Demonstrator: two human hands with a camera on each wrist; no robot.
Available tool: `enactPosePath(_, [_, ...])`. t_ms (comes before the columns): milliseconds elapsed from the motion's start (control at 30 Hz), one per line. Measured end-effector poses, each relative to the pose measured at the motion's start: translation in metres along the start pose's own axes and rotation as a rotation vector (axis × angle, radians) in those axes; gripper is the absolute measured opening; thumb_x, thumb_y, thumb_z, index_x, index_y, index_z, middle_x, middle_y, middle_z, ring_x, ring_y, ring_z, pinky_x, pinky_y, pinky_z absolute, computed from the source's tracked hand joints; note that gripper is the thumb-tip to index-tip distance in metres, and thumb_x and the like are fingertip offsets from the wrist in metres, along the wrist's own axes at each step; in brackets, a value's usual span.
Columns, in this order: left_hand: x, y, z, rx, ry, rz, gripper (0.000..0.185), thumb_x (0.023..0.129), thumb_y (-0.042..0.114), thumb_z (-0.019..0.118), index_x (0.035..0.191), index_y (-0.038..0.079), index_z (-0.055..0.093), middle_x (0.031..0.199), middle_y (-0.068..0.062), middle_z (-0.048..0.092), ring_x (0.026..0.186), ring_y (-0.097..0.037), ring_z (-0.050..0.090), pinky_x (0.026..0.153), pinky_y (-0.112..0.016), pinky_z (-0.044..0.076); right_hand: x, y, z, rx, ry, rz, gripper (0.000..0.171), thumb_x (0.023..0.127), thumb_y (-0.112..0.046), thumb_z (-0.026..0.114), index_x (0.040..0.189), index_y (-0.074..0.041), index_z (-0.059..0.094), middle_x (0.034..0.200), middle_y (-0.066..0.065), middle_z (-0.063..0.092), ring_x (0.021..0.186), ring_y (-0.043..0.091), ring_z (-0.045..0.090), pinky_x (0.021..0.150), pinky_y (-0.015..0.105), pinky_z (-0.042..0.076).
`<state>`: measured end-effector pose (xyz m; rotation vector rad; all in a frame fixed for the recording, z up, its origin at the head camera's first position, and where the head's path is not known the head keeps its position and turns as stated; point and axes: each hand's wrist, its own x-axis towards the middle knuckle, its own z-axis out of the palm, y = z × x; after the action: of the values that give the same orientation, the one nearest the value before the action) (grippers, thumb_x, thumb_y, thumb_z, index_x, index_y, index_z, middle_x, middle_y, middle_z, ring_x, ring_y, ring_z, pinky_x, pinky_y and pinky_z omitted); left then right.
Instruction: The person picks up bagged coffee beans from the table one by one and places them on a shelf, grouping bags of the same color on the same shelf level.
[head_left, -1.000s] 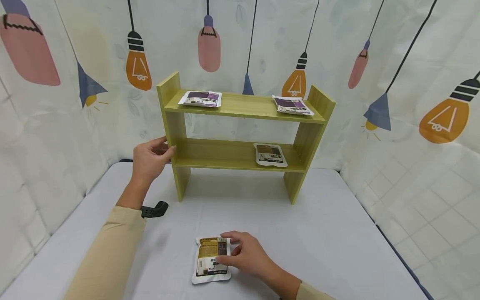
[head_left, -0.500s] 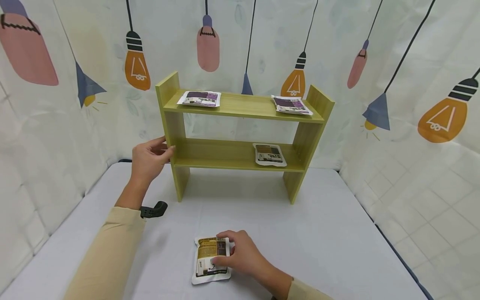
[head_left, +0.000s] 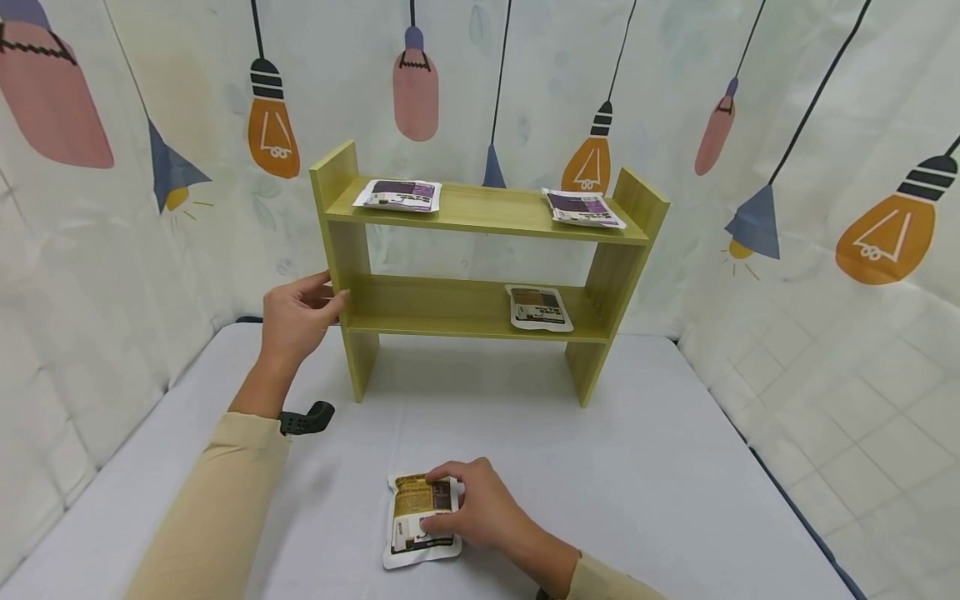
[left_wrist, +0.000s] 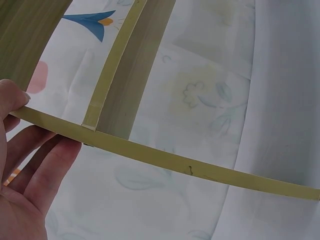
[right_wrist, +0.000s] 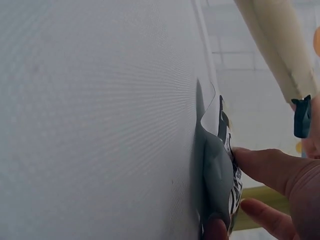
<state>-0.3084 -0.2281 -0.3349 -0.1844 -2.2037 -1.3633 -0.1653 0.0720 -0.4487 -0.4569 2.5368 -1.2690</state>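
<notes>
My left hand (head_left: 296, 319) grips the left side panel of a yellow-green wooden shelf (head_left: 480, 327), its thumb on the panel's front edge. Seen from the left wrist, the fingers (left_wrist: 55, 165) lie against the panel's outer face. A white-edged food pouch (head_left: 422, 521) with a gold and black label lies flat on the table before the shelf. My right hand (head_left: 483, 508) holds this pouch by its right side, thumb and forefinger over the label. In the right wrist view the thumb (right_wrist: 260, 165) presses the printed face and another fingertip (right_wrist: 216, 229) sits at the pouch's edge.
Two purple-labelled pouches lie on the top board, one left (head_left: 399, 195) and one right (head_left: 583, 208). A brown-labelled pouch (head_left: 538, 308) rests at the right of the middle board. The white table (head_left: 660, 467) ends at fabric walls (head_left: 480, 92) printed with lamps.
My right hand has moved slightly left, its thumb and forefinger farther over the pouch and now holding it. The left hand stays on the shelf's side panel.
</notes>
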Motion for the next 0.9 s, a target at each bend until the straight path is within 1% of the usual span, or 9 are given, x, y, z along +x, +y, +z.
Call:
enactPosePath(267, [-0.0011,0.0005,0.0005,0.0,0.004,-0.004,0.048,0.096,0.028,0.072,0.141,0.014,0.064,0.113,-0.026,0.074,0.074,0.011,0.065,0.065,-0.011,0.057,0.0013,-0.0031,0.001,-0.021,-0.002,0.006,0.048,0.071,-0.023,0.095,0.113,-0.031,0.075,0.106,0.0,0.058,0.09,0.016,0.049,0.072,0.026,0.047])
enactPosePath(500, [-0.0005,-0.0001,0.0003,0.004,-0.001,-0.003,0.049,0.096,0.029,0.072,0.141,0.014,0.063,0.113,-0.025,0.074,0.073,0.012,0.064,0.064,-0.01,0.056,0.0018,-0.0015,0.0019,-0.036,0.007,-0.033,0.049,0.07,-0.023,0.095,0.113,-0.03,0.075,0.101,-0.004,0.064,0.086,0.012,0.051,0.071,0.024,0.045])
enactPosePath(667, [-0.0001,-0.0005,0.0002,0.001,0.002,0.001,0.048,0.096,0.028,0.072,0.141,0.014,0.063,0.112,-0.025,0.075,0.073,0.012,0.065,0.064,-0.01,0.056,0.0027,-0.0005,0.0029,-0.031,0.01,-0.047,0.048,0.069,-0.022,0.095,0.112,-0.032,0.075,0.106,-0.007,0.068,0.087,0.011,0.053,0.072,0.023,0.045])
enactPosePath(767, [-0.0003,-0.0003,0.0003,0.003,0.004,0.001,0.049,0.096,0.028,0.072,0.141,0.014,0.063,0.112,-0.026,0.074,0.073,0.012,0.065,0.064,-0.01,0.057,0.0032,0.0001,0.0034,-0.013,0.011,-0.049,0.049,0.069,-0.02,0.095,0.112,-0.032,0.075,0.108,-0.008,0.068,0.085,0.011,0.053,0.069,0.022,0.044])
enactPosePath(900, [-0.0004,-0.0001,0.0007,0.014,0.009,-0.004,0.05,0.096,0.03,0.072,0.141,0.013,0.063,0.113,-0.026,0.074,0.073,0.012,0.065,0.065,-0.011,0.057,0.0033,0.0001,0.0044,0.019,0.013,-0.048,0.05,0.069,-0.018,0.095,0.112,-0.033,0.074,0.106,-0.011,0.068,0.082,0.009,0.052,0.066,0.022,0.042])
